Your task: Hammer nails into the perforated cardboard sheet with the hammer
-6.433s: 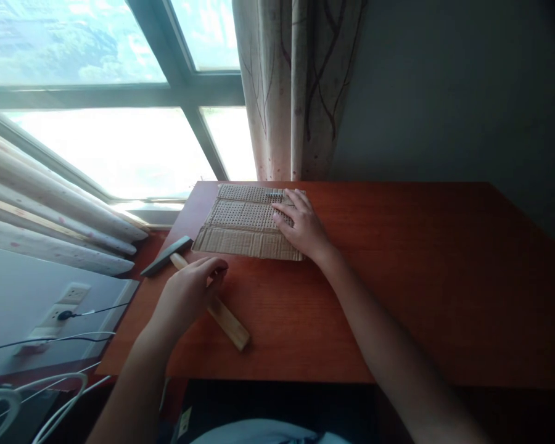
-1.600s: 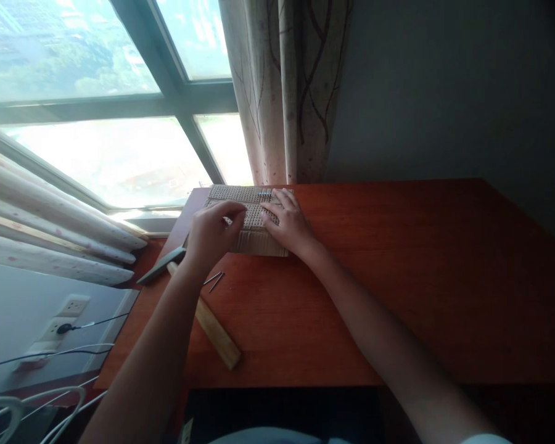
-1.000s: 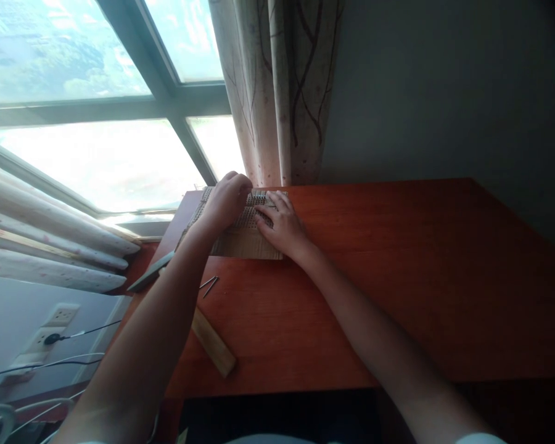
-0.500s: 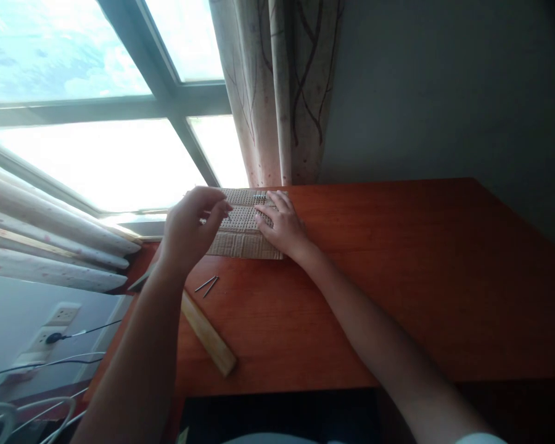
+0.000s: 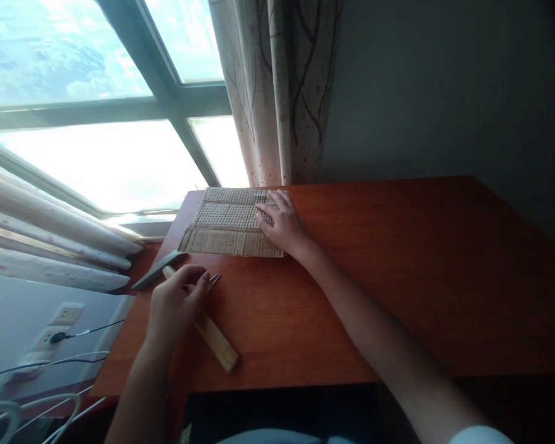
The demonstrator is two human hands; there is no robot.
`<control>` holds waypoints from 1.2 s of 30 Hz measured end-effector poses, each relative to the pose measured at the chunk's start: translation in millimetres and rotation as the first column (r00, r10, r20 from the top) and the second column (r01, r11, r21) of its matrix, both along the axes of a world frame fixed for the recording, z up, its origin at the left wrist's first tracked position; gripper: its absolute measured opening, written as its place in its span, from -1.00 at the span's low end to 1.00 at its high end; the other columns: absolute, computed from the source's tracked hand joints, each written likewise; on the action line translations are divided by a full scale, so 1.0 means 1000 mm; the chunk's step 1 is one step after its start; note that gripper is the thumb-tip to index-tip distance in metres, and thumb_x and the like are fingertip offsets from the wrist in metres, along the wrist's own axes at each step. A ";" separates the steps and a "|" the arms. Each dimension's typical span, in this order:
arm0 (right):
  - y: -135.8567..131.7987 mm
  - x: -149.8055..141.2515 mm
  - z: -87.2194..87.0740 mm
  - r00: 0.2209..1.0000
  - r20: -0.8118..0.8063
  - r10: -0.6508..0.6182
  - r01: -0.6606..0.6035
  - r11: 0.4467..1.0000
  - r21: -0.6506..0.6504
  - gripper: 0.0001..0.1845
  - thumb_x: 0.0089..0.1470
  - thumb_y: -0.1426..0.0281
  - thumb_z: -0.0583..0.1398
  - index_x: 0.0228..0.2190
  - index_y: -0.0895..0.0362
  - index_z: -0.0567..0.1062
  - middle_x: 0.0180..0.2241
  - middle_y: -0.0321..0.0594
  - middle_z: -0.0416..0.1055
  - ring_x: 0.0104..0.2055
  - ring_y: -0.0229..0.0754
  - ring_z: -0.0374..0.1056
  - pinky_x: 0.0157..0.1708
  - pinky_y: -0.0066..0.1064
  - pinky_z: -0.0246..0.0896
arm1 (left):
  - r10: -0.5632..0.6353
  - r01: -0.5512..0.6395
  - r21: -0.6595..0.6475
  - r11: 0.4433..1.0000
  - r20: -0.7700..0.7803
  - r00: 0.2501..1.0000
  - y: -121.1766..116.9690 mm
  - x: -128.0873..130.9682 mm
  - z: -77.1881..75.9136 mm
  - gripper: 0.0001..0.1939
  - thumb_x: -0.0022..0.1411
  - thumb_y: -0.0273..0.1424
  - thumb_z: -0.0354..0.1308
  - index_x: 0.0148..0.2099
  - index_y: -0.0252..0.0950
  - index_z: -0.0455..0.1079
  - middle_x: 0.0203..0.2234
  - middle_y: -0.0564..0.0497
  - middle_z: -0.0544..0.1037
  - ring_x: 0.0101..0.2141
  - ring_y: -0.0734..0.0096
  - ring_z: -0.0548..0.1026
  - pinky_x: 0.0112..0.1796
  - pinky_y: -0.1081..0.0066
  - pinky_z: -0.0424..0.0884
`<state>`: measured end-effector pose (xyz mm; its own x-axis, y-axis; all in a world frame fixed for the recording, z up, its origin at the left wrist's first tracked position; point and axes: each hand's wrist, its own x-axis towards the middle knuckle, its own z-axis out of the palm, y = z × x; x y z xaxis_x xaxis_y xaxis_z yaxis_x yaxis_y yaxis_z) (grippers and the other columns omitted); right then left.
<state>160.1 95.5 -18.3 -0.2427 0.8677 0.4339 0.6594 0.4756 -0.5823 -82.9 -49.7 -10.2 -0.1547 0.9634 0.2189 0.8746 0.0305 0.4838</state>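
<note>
A flat piece of corrugated cardboard, its upper part punched with rows of small holes, lies at the far left of the desk. My right hand rests on its right side with fingers spread, pressing it down. By those fingertips is a short row of small silvery pieces, too small to name. Lower left, my left hand is closed in a pinch at thin metal pins on the desk. Whether it grips one is unclear. Beneath this hand lies a hammer with a wooden handle and a long grey head.
The reddish-brown wooden desk stretches off to the right. A bright window and patterned curtains stand behind and left. Wall sockets with a plug and several cables are beyond the desk's left edge.
My left hand has come down and towards me, from above the cardboard to the pins beside the hammer. My right hand has stayed on the cardboard.
</note>
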 end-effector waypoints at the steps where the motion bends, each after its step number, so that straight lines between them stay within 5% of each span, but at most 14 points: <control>1: 0.000 0.000 0.000 1.000 -0.001 0.000 0.000 1.000 0.000 -0.58 0.28 0.20 0.11 0.05 0.06 0.57 0.33 -0.09 0.18 0.42 0.05 -0.06 0.36 -0.03 -0.03 | 0.007 -0.007 -0.001 1.000 -0.044 0.999 0.001 0.001 0.000 -0.76 0.23 -0.15 0.16 -0.27 -0.20 0.48 -0.47 0.05 0.58 -0.51 0.37 0.50 -0.43 0.40 0.38; 8: 0.000 0.000 0.000 1.000 0.003 0.001 -0.001 1.000 -0.007 -0.59 0.28 0.19 0.12 0.05 0.05 0.57 0.32 -0.10 0.19 0.43 0.04 -0.06 0.36 -0.03 -0.02 | 0.049 -0.050 0.001 0.999 -0.253 0.966 0.006 0.000 0.005 -0.75 0.29 -0.15 0.09 -0.20 -0.19 0.48 -0.33 -0.02 0.60 -0.47 0.31 0.53 -0.43 0.37 0.30; 22: 0.000 0.001 0.002 1.000 0.007 0.002 -0.002 1.000 -0.001 -0.59 0.28 0.20 0.12 0.06 0.05 0.56 0.32 -0.11 0.19 0.42 0.05 -0.06 0.36 -0.01 -0.02 | -0.074 0.083 0.180 0.980 -0.056 0.996 0.010 0.008 0.023 -0.81 0.28 -0.21 0.16 -0.24 -0.21 0.50 -0.47 0.07 0.54 -0.52 0.44 0.46 -0.44 0.44 0.36; 30: 0.000 -0.001 0.001 1.000 -0.001 -0.004 0.004 1.000 -0.004 -0.58 0.27 0.19 0.11 0.05 0.06 0.57 0.33 -0.09 0.18 0.42 0.05 -0.06 0.35 -0.02 -0.01 | -0.201 0.204 0.245 0.948 -0.038 0.979 0.043 0.038 0.050 -0.83 0.27 -0.25 0.19 -0.24 -0.23 0.52 -0.52 0.09 0.51 -0.56 0.51 0.40 -0.47 0.48 0.31; 36: -0.001 0.000 0.003 1.000 0.001 0.005 -0.005 1.000 -0.016 -0.58 0.27 0.20 0.11 0.06 0.07 0.56 0.33 -0.09 0.18 0.42 0.05 -0.06 0.36 -0.02 -0.04 | -0.225 0.221 0.225 0.949 -0.010 0.974 0.065 0.052 0.053 -0.81 0.26 -0.26 0.18 -0.22 -0.25 0.54 -0.49 0.06 0.55 -0.54 0.50 0.43 -0.47 0.49 0.32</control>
<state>160.0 94.8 -15.7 -0.2480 0.8732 0.4195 0.6577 0.4697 -0.5889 -31.3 15.5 42.3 0.0536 0.9005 0.4315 0.8391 -0.2749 0.4694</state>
